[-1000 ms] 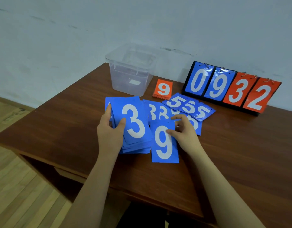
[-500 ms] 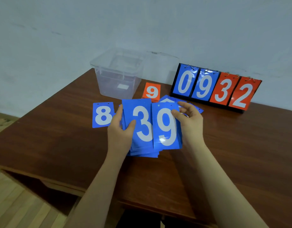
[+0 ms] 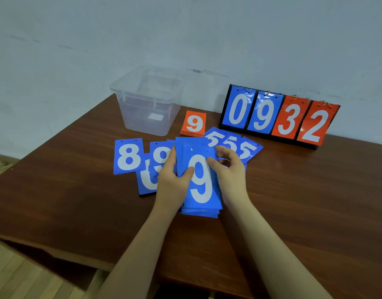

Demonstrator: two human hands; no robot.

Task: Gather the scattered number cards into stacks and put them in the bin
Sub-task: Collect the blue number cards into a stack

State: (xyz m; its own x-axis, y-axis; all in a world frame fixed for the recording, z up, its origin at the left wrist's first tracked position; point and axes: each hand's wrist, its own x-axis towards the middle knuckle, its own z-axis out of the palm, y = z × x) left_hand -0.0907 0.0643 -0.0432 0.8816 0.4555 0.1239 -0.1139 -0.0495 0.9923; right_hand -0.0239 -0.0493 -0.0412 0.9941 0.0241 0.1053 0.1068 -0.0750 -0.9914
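head view: standing right by the wooden table [image 3: 56,201], looking down at both arms working the cards

left hand [image 3: 171,180]: gripping the blue stack [image 3: 199,184] from its left edge, thumb pressed on top, the other fingers tucked behind it

right hand [image 3: 230,175]: fingers curled on the stack's right edge, looks like it's squaring up the top card, the one showing a 9

stack location: lifted off the table in front of the person, bottom edges fanned a bit, not neat yet

loose blue cards: an 8 card [image 3: 128,156] lying flat to the left, a couple more half hidden behind the left hand, and a fan of 5 cards [image 3: 235,144] behind the right hand

orange pile [image 3: 194,124]: small tidy pile with a 9 on top, sitting between the bin and the scoreboard [image 3: 278,117]

bin [image 3: 147,102]: clear plastic, at the back left, and I can't see any cards in it

progress: I'd say maybe halfway on gathering, nothing binned

left to do: scoop the 8, the hidden ones, the 5s, then drop the stacks in
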